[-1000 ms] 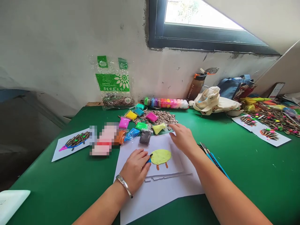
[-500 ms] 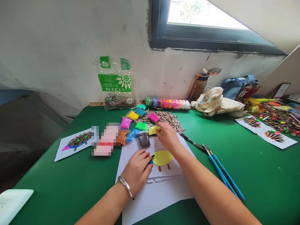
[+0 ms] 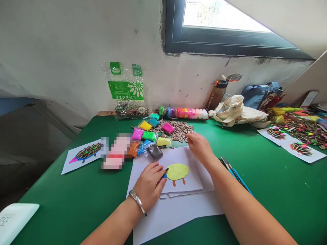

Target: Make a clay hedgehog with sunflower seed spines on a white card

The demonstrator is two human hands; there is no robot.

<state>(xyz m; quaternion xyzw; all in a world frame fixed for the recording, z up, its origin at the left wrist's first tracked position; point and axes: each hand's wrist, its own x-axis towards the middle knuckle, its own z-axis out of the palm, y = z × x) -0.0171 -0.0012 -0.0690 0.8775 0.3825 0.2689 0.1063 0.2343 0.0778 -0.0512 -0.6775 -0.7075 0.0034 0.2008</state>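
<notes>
My left hand (image 3: 150, 185) lies with its fingers stretched out on the white paper (image 3: 155, 224). Its fingertips partly cover a blue clay piece (image 3: 164, 175) at the left end of a clay animal with a yellow-green body (image 3: 177, 172) and two brown legs. Beyond the paper's top right part, my right hand (image 3: 200, 146) has its fingers pressed together at the edge of a pile of sunflower seeds (image 3: 181, 131). Whatever those fingers hold, if anything, is too small to make out. A pale yellow clay packet (image 3: 164, 142) and a black clay packet (image 3: 154, 151) lie left of it.
More clay packets, one green (image 3: 149, 136), sit around the seeds. A craft knife (image 3: 240, 178) is partly under my right forearm. Seed-covered hedgehog pictures, one on a card (image 3: 84, 154), lie at both sides. A seed bag (image 3: 129, 95) and bottle (image 3: 217, 93) stand by the wall.
My right hand has let go of the pale yellow packet and moved right to the seed edge. The yellow, green and black packets have shifted left. My left hand stays in place.
</notes>
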